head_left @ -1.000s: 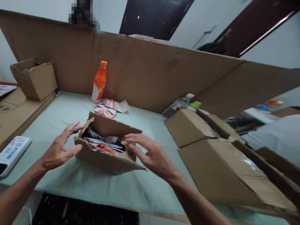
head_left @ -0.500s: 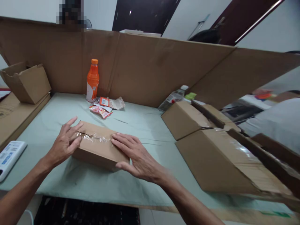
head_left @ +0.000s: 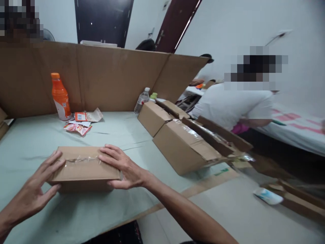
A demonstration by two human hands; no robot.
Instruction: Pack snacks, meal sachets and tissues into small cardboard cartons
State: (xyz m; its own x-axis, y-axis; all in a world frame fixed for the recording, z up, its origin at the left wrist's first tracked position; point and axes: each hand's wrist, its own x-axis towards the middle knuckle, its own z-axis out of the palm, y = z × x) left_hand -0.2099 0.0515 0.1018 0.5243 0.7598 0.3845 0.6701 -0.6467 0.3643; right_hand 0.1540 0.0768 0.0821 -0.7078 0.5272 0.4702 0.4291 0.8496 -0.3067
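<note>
A small flat cardboard box lies closed on the pale green table, with crinkled clear tape along its top seam. My left hand rests against the box's left end, fingers spread and stretched out. My right hand lies flat on the box's right top corner, fingers apart and thumb over the front edge. Neither hand holds anything.
An orange drink bottle and torn snack packets sit at the back by the cardboard screen. Two open cartons and a clear bottle lie to the right. A person in a white shirt bends beyond them.
The box's flaps went from open, showing packets inside, to pressed shut under both hands. My view has swung right, bringing the person in white into sight.
</note>
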